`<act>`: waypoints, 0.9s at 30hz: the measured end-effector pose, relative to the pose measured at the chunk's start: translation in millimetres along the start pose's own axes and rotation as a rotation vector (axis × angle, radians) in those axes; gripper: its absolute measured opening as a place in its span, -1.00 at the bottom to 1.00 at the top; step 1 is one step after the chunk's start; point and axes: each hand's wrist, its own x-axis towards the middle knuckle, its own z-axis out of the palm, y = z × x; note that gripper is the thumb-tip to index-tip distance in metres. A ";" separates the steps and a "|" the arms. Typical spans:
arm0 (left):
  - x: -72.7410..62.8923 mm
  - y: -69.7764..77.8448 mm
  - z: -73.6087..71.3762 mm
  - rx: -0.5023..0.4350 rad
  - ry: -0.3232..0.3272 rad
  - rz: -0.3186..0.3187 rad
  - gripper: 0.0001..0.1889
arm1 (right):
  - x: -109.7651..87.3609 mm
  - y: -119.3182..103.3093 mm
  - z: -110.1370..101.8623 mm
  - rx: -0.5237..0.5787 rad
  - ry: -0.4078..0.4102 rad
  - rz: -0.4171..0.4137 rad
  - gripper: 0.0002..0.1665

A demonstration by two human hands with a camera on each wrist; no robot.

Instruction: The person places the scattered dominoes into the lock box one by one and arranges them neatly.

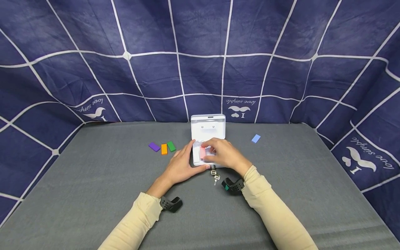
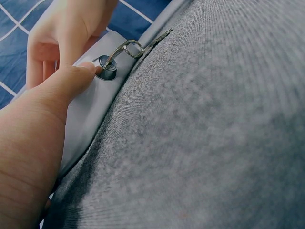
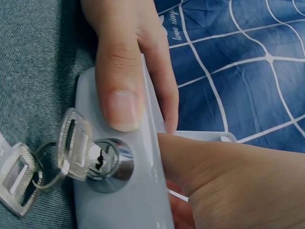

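A small white metal box (image 1: 194, 158) stands with its lid (image 1: 207, 132) raised. My left hand (image 1: 180, 168) grips its left front corner, the thumb laid on the front wall beside the lock (image 3: 126, 164) and the fingers along the left side. Inside the box, my right hand (image 1: 226, 152) pinches a pink block (image 1: 202, 153) between thumb and fingers. In the right wrist view that hand hides most of the box's inside. One key (image 3: 74, 145) sits in the lock, and a second key (image 3: 18, 183) hangs from it on a ring.
Left of the box lie a purple block (image 1: 154, 147), an orange block (image 1: 164, 149) and a green block (image 1: 171, 146). A light blue block (image 1: 256, 138) lies to the right. Grey cloth (image 1: 200, 215) covers the table; a blue checked curtain (image 1: 200, 76) hangs behind it.
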 end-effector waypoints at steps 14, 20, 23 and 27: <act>-1.0 0.4 -0.5 0.000 0.004 0.002 0.19 | 1.2 3.4 7.2 -0.001 -0.019 0.006 -0.50; -0.8 -0.8 -0.1 0.001 0.009 0.004 0.19 | 2.9 2.1 7.0 0.008 -0.038 0.039 -0.54; -0.6 -1.3 0.1 0.004 0.011 0.004 0.19 | 3.4 1.8 6.7 0.011 -0.041 0.048 -0.54; -0.1 -1.4 0.3 0.007 0.011 0.005 0.20 | 4.0 1.8 6.4 0.008 -0.043 0.052 -0.55</act>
